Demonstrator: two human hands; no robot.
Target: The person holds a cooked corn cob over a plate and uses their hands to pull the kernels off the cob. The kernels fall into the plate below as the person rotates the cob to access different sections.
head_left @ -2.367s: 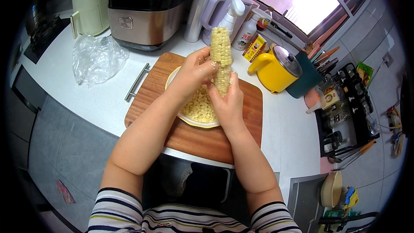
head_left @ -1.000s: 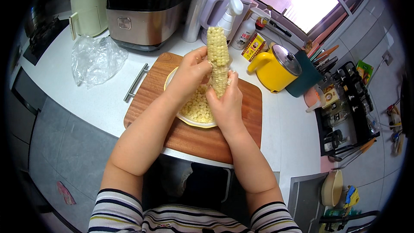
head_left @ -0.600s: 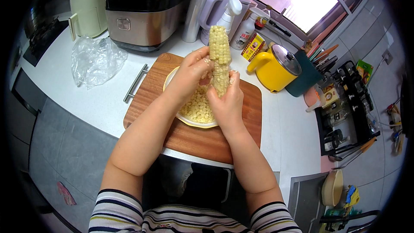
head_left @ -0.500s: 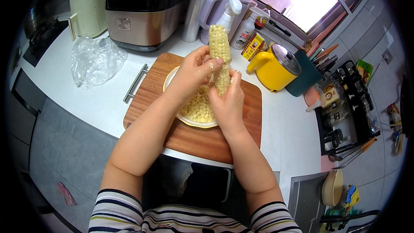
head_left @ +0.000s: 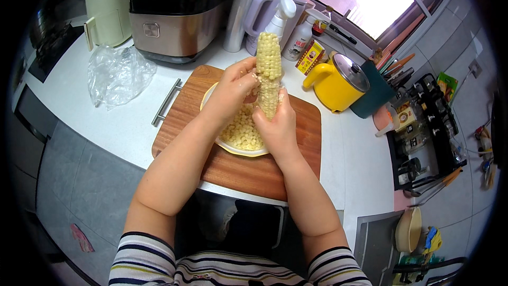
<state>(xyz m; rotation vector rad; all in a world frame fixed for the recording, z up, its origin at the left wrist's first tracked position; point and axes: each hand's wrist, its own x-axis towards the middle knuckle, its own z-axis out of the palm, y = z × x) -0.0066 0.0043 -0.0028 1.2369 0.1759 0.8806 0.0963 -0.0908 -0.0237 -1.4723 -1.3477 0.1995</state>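
Observation:
A pale yellow corn cob (head_left: 269, 55) stands nearly upright over the plate, its upper part full of kernels and its lower part stripped. Around the stripped lower end my right hand (head_left: 277, 124) is closed. My left hand (head_left: 236, 89) is closed at the cob's left side, index finger against it and thumb bent by the border of the kernels. Pale bits stick to the thumb; the fingers behind are partly hidden. Below lies a white plate with a yellow rim (head_left: 241, 153), holding a heap of loose corn kernels (head_left: 243, 132), partly covered by my hands.
Beneath the plate is a wooden cutting board (head_left: 238, 177) with a metal handle (head_left: 166, 102). A crumpled clear plastic bag (head_left: 117, 77) lies to the left. Behind stand a rice cooker (head_left: 177, 21) and spray bottles (head_left: 300, 37); a yellow electric pot (head_left: 338, 86) stands to the right.
My left thumb has slid off the cob's front to its left edge, uncovering the boundary between kernels and stripped part. The cob has tilted slightly and sunk a little.

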